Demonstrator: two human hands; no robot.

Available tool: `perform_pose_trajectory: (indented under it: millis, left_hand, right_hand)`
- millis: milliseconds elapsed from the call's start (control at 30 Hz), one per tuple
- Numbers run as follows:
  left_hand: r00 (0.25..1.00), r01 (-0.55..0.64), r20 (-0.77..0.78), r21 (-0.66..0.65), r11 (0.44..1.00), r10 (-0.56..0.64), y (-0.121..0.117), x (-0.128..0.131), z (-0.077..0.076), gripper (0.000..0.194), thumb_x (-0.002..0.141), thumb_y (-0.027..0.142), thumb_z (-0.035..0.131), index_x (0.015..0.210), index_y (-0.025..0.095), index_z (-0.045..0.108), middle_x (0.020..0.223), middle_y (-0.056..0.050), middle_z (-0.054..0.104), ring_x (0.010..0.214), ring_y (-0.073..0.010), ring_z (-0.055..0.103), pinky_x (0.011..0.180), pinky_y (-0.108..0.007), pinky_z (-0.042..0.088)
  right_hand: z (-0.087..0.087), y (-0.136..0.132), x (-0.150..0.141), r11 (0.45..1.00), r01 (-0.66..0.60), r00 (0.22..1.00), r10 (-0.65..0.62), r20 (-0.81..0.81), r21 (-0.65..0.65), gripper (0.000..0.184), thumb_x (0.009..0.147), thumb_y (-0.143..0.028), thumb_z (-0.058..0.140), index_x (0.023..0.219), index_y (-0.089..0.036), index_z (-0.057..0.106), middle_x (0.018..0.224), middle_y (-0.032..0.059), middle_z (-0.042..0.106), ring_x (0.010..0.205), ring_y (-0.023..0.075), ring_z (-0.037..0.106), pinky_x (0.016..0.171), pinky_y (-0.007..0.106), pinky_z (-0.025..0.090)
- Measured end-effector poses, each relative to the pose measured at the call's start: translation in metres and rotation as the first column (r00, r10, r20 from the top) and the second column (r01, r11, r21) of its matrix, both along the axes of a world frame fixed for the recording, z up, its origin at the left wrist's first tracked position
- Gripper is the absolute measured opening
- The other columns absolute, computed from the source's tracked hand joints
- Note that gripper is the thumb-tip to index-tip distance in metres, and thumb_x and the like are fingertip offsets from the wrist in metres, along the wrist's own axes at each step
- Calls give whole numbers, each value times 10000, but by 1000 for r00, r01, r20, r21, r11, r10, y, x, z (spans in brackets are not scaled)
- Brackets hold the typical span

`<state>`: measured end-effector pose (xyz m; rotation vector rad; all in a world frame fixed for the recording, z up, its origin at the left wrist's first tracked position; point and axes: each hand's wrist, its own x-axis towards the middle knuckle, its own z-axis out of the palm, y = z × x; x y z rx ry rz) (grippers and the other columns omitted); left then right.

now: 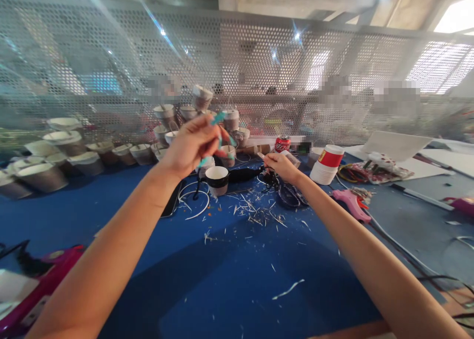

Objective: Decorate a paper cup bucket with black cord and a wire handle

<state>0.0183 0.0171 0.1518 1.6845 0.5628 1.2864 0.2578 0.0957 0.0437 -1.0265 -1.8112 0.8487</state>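
Our right hand (283,166) pinches what seems a pale piece (260,155); whether our left hand (188,144), near a cup (217,182), grips anything, we cannot tell. Moving calls for steadiness.

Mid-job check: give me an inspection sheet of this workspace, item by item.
Surface: blue tabletop, littered with pale scraps.
Job's things: black-banded cup upright between the hands; many grey cups behind and to the left.
Clutter: red can, red-and-white cup stack, pink tool at right.
Grippers: bare hands; left hand raised, blurred, grip unclear; right hand near dark items, grip unclear.
Cables: pale cable runs along the right; black cable near the lower-right edge.
Surroundings: perforated screen behind; blurred shapes beyond.
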Motion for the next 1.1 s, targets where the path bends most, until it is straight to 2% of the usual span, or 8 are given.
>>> perform_pose_trajectory:
  millis: [100,233,367,467,667,767,933,1100]
  left_hand:
    - [863,-146,-482,56,988,155,8,9,-18,101,731,260,632,702,187,569,629,33,549,376,-41,415,420,-206,410]
    - [677,88,-717,-148,985,-168,10,16,-32,176,755,323,613,673,181,550,578,26,509,438,-64,465,376,-168,350]
    - [759,214,-550,-295,931,-349,8,16,-30,236,785,363,593,676,165,524,657,5,557,419,-29,387,360,-153,322]
    - [884,178,-361,-324,929,-295,10,14,-27,214,767,338,619,686,165,523,607,33,509,350,0,259,316,-156,233]
    - [987,148,-26,-219,964,-157,4,10,-14,135,690,274,681,712,189,579,697,36,566,365,7,207,342,-188,182]
    - [978,74,203,-144,987,-43,-5,3,3,92,684,211,687,684,228,597,709,56,585,465,-39,328,407,-205,246]
    - [831,-151,546,28,988,111,-5,-21,24,152,786,157,592,648,209,554,681,88,589,600,-60,433,591,-202,385]
    - [902,-133,425,97,986,79,13,-32,12,114,773,275,611,670,240,576,705,96,609,700,-99,492,785,-313,418]
  right_hand:
    - [11,-14,-12,996,-94,995,94,11,3,427,736,-582,529,584,-188,470,537,-31,462,484,84,433,494,224,352]
    - [23,-27,-22,986,-143,989,139,50,90,407,785,-551,492,608,-185,487,564,-20,495,517,95,457,519,231,360]
    - [26,-28,-21,976,-107,993,96,67,191,415,810,-538,466,591,-186,479,565,-20,486,541,99,444,541,234,355]
    - [23,-24,-17,977,-114,993,111,29,182,421,804,-557,467,597,-190,478,569,-22,475,549,102,446,555,237,365]
    - [17,-17,-13,969,-182,981,191,-34,169,405,801,-559,481,630,-192,480,595,-30,451,582,97,456,606,238,400]
    - [12,-15,-9,976,-145,987,154,-46,162,440,797,-589,453,611,-190,458,586,-35,424,547,86,417,561,228,377]
    - [2,-8,-1,993,-33,999,29,45,112,486,746,-644,458,564,-195,430,531,-38,410,513,90,384,523,237,343]
    - [-2,-3,1,990,-6,993,-11,122,139,486,738,-626,469,523,-192,430,513,-30,423,521,102,397,535,253,337]
